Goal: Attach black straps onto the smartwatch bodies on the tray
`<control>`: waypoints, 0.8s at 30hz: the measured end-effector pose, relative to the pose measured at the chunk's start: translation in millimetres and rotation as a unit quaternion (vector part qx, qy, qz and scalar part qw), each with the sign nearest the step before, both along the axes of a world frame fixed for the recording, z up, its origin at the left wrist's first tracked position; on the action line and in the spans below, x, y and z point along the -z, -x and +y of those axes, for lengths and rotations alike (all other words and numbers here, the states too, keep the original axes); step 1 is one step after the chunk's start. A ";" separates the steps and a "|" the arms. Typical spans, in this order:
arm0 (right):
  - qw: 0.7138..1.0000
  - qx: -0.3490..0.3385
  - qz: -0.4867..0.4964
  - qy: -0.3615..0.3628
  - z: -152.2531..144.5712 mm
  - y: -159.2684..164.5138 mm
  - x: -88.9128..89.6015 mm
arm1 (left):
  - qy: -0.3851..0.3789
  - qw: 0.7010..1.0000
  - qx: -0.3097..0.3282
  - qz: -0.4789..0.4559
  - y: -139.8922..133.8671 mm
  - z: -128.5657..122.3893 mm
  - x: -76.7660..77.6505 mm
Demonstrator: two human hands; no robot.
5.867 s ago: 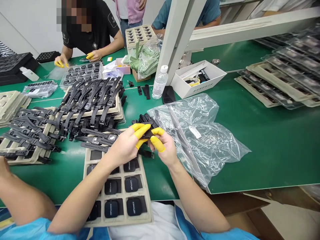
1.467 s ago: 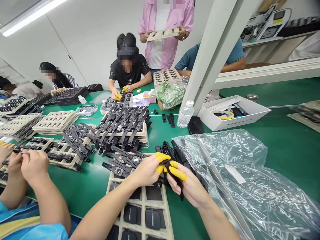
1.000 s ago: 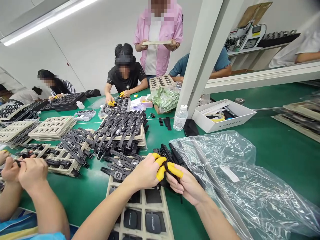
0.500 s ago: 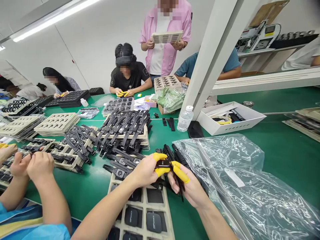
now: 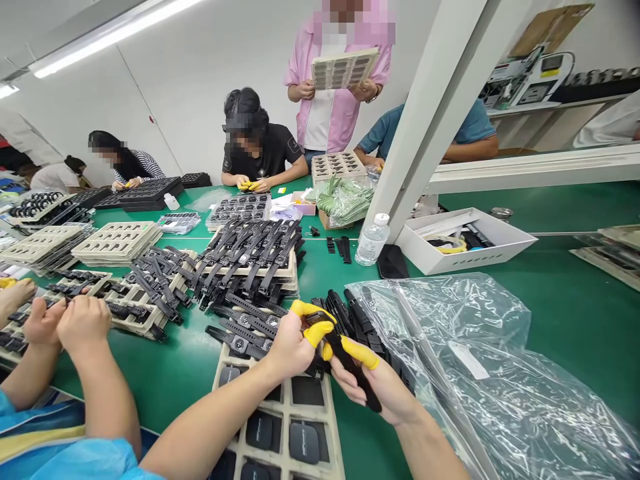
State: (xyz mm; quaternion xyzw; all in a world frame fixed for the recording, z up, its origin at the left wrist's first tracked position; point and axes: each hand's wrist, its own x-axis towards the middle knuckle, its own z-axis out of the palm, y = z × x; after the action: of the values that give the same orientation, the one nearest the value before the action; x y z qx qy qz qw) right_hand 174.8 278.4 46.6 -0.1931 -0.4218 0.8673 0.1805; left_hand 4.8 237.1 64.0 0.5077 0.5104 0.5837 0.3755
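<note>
My left hand (image 5: pixel 293 347), with yellow finger covers on the thumb and forefinger, pinches a dark smartwatch body (image 5: pixel 314 319), partly hidden by the fingers. My right hand (image 5: pixel 385 383), also in yellow finger covers, grips a black watch strap (image 5: pixel 356 367) that slants down across the palm. The strap's upper end meets the watch body; whether it is attached I cannot tell. Below my hands lies a beige compartment tray (image 5: pixel 285 433) with black square watch bodies in film. Strapped watches (image 5: pixel 245 323) rest across its far end. Loose black straps (image 5: pixel 361 313) lie just beyond my right hand.
Clear plastic bags (image 5: pixel 465 320) spread over the right side. Behind them stand a bottle (image 5: pixel 373 241), a white box (image 5: pixel 470 257) and a slanting post (image 5: pixel 425 113). Stacked watches (image 5: pixel 250 257) are ahead. A co-worker's hands (image 5: pixel 85 327) work close on the left.
The watch body has turned and tilted between my hands, and the strap now lies lengthwise along my right palm. My left hand has shifted slightly left. The standing person's tray is tipped up more.
</note>
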 end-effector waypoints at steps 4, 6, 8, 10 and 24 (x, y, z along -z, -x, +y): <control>0.998 0.036 0.034 0.036 -3.6 5.5 2.3 | -0.015 0.999 -0.003 0.045 2.7 -0.7 0.5; 0.997 0.046 0.046 0.047 -5.1 8.3 4.0 | -0.008 0.998 -0.010 0.058 4.1 -1.5 0.1; 0.997 0.027 0.047 0.058 -5.0 8.7 4.8 | 0.004 0.998 -0.012 0.058 4.9 -1.9 -0.7; 0.997 0.003 0.034 0.067 -2.8 6.8 4.2 | 0.013 0.999 -0.004 0.048 5.2 -1.4 -1.4; 0.996 -0.080 -0.005 0.040 4.1 -5.7 -4.7 | 0.013 0.995 -0.067 -0.071 7.6 0.9 -23.9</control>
State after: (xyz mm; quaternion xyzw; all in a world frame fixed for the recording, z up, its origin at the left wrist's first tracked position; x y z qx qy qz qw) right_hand 180.5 282.5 51.3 -0.1700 -0.4023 0.8940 0.1002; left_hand -2.8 238.0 87.9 0.4249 0.5228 0.6354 0.3774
